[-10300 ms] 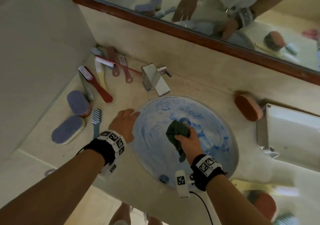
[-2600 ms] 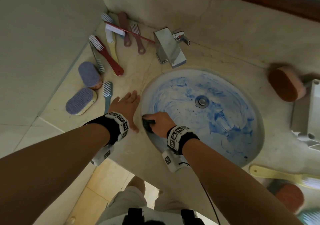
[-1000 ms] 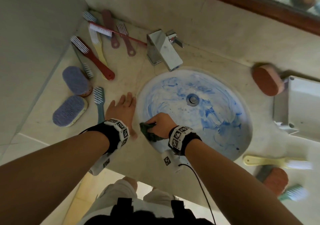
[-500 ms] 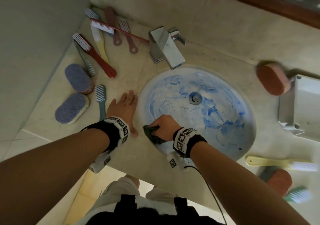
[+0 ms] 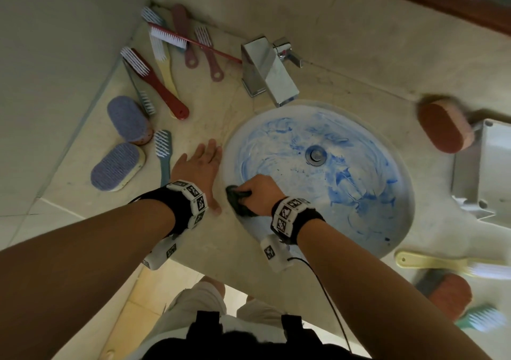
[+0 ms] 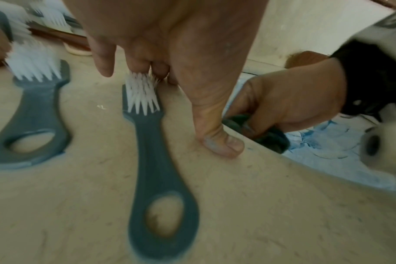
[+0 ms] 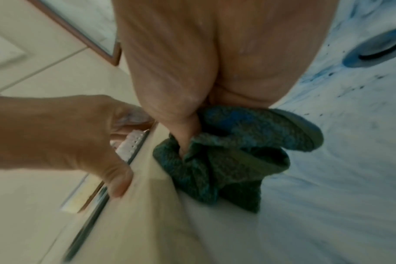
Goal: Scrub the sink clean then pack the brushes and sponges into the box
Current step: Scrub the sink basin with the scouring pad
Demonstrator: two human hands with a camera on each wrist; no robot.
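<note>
At the near-left rim of the sink [image 5: 398,149], the right hand [image 5: 258,193] clenches a bunched green scouring cloth [image 7: 226,160] against the basin wall. The blue smears lie to its right and farther off, toward the drain [image 5: 315,154]. Just left, the left hand [image 5: 200,166] lies flat, holding nothing, on the countertop [image 5: 83,182]. Beyond it lie the brushes [image 5: 154,83] and purple sponges [image 5: 116,166]; the box [image 5: 486,166] stands at the right edge.
</note>
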